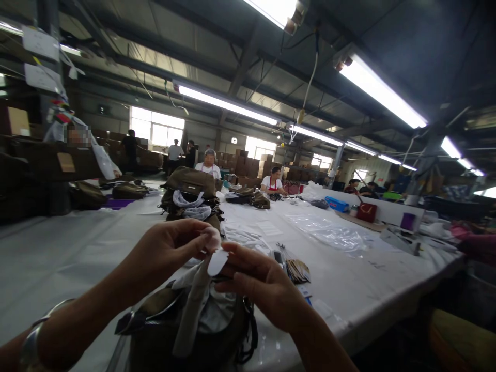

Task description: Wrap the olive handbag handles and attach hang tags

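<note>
My left hand (176, 245) is closed in a pinch, thumb and forefinger on a small white, soft-looking wad (213, 238). Close against it, my right hand (258, 271) has its fingers curled at the edge of a white rounded tag-like piece (217, 262). Whether the wad and the tag-like piece are joined, I cannot tell. Below both hands stands an olive-brown bag (155, 336), its top unzipped and a pale lining (219, 312) showing. A greyish strap-like strip (191, 310) runs from under my fingers down across the bag's front.
Stacked olive bags (191, 181) stand ahead on the white table (77, 258). To the right lie a bundle of cards (298, 271), clear plastic bags (329, 232) and a blue box (336, 204). Two co-workers sit across the table; another bag (58, 160) hangs at left.
</note>
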Demonstrator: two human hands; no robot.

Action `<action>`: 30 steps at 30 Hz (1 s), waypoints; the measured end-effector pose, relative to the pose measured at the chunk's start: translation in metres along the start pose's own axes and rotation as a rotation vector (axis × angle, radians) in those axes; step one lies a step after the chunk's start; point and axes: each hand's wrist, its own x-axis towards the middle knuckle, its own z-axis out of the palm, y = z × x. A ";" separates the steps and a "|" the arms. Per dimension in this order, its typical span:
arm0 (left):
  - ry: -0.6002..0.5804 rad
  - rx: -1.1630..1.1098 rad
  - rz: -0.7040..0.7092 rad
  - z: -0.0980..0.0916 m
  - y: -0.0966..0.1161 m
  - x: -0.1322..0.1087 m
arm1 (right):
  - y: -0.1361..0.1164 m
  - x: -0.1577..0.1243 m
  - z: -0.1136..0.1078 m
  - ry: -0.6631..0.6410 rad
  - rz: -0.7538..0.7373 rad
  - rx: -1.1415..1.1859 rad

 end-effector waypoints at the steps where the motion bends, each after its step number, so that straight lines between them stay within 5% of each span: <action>1: -0.003 0.003 0.007 0.001 0.001 0.000 | 0.000 0.002 0.002 0.070 -0.025 -0.096; 5: 0.026 -0.013 0.018 0.006 0.006 0.002 | -0.001 0.006 0.015 0.352 -0.128 -0.478; 8: 0.085 -0.025 0.050 0.008 0.007 0.002 | -0.002 0.008 0.021 0.425 -0.108 -0.545; 16: 0.234 0.297 0.434 0.012 -0.001 -0.007 | -0.009 0.017 0.016 0.348 0.072 -0.458; 21: 0.235 0.497 0.747 0.015 0.000 -0.016 | -0.009 0.018 0.016 0.267 0.038 -0.372; 24: 0.206 0.468 0.724 0.013 0.001 -0.019 | -0.005 0.018 0.016 0.254 -0.026 -0.362; 30: 0.118 0.201 0.387 0.009 0.008 -0.014 | 0.002 0.017 0.018 0.327 -0.094 -0.466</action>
